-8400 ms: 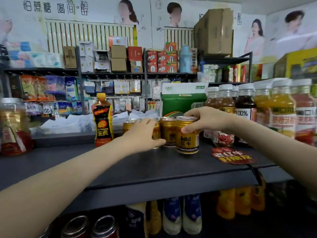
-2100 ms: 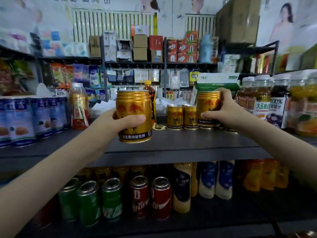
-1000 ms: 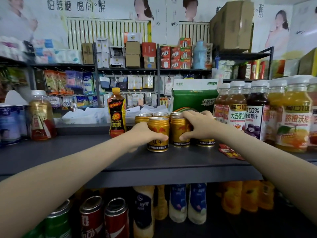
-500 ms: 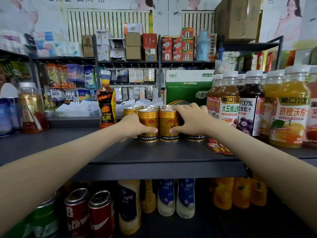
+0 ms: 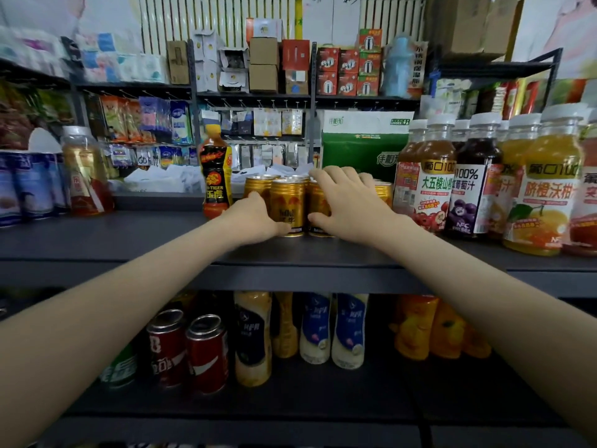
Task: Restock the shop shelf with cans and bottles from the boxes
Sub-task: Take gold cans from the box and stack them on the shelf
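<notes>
Several gold energy-drink cans stand clustered mid-way along the dark top shelf (image 5: 129, 234). My left hand (image 5: 255, 218) grips the front-left gold can (image 5: 287, 203) from its left side, thumb along its base. My right hand (image 5: 347, 202) wraps the front-right gold can (image 5: 318, 202), fingers spread over its top and thumb on its front. Both cans stand upright on the shelf, side by side. More gold cans (image 5: 256, 185) sit directly behind them, partly hidden by my hands.
An orange-capped tiger-label bottle (image 5: 216, 176) stands just left of the cans. Juice bottles (image 5: 436, 189) crowd the right, with a green box (image 5: 358, 147) behind. A jar (image 5: 85, 176) and blue cans (image 5: 32, 185) stand far left. Red cans (image 5: 206, 354) and bottles fill the lower shelf.
Two seconds ago both cans were held in the air; a second ago they were down on the shelf. Both hands still hold them against the cluster. My view has tilted slightly downward.
</notes>
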`<state>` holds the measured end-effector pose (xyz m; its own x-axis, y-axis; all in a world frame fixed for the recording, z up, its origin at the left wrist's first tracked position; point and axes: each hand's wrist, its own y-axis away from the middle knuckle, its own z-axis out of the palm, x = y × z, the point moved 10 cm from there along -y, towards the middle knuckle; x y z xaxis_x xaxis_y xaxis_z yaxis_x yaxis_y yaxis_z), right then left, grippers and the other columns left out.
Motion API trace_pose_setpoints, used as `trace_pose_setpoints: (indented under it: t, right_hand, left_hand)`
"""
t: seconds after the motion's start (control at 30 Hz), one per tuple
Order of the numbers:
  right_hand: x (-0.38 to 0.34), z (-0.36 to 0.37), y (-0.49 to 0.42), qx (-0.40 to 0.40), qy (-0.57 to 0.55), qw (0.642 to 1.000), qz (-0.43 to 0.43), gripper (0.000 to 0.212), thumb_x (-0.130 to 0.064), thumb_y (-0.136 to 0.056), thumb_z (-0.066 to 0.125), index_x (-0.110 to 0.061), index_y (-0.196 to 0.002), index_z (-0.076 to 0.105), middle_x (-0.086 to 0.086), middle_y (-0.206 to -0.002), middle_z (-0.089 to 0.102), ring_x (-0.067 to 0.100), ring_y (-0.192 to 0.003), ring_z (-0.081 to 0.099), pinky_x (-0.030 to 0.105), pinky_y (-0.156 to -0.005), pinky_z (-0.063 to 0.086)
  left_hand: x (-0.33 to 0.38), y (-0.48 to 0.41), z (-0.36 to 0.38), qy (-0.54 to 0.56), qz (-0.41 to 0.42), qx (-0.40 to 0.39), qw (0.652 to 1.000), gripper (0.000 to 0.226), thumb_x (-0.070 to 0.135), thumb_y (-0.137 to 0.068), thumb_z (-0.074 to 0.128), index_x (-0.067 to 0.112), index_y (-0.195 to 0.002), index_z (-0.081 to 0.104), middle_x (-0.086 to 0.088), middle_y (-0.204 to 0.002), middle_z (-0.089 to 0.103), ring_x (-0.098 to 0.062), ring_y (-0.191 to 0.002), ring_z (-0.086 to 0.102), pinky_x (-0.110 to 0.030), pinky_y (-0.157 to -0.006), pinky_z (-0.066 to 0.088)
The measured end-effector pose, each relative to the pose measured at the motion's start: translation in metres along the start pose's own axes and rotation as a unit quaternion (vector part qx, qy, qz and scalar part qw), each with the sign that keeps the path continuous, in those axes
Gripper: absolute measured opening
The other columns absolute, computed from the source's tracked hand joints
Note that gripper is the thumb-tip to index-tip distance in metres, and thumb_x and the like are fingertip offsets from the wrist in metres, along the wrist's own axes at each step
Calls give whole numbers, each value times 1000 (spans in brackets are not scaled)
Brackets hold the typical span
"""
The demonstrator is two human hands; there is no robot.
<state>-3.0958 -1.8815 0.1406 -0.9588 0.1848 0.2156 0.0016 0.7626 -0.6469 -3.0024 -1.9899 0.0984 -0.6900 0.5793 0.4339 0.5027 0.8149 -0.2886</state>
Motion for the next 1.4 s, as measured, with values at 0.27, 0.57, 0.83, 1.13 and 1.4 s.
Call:
trace_pose_setpoints:
  t: [0.27,0.57,0.83,1.13,1.4]
  right_hand:
    - [-182,-48,21,112,-157,973,-126,36,-20,-82,53,-5,-115,59,13,-103,62,33,-96,56,44,-77,45]
    - [-518,26,65,-32,-348,905,-241,30,-14,-87,56,-4,-114,59,13,-104,63,33,-98,56,44,-83,46]
    - [-772,137,146,-259,-394,825,-311,37,-19,-94,52,-9,-130,48,8,-123,52,27,-119,46,34,-93,41]
    - [-999,301,280,-450,-330,718,-416,51,-21,-95,49,-14,-143,33,5,-137,46,22,-127,42,30,-102,36]
    - [-1160,468,422,-539,-267,652,-463,55,-19,-92,52,-21,-143,31,-1,-138,44,17,-130,40,31,-105,39]
  left_hand:
    - [-70,140,-89,62,164,218,960,33,24,-88,58,15,-119,56,-4,-113,62,-21,-105,57,-35,-88,46]
    - [-410,331,-118,52,-127,208,968,19,18,-88,59,13,-107,60,-3,-100,68,-17,-87,60,-21,-68,36]
    - [-665,557,-84,45,-424,93,900,34,23,-89,57,13,-122,55,-5,-119,62,-20,-103,59,-25,-85,44]
    - [-829,768,8,55,-660,23,749,34,23,-94,51,13,-127,49,-12,-119,62,-30,-105,60,-32,-78,45]
    - [-979,863,140,70,-702,-54,707,36,25,-96,44,19,-132,44,-4,-129,50,-22,-112,55,-28,-87,40]
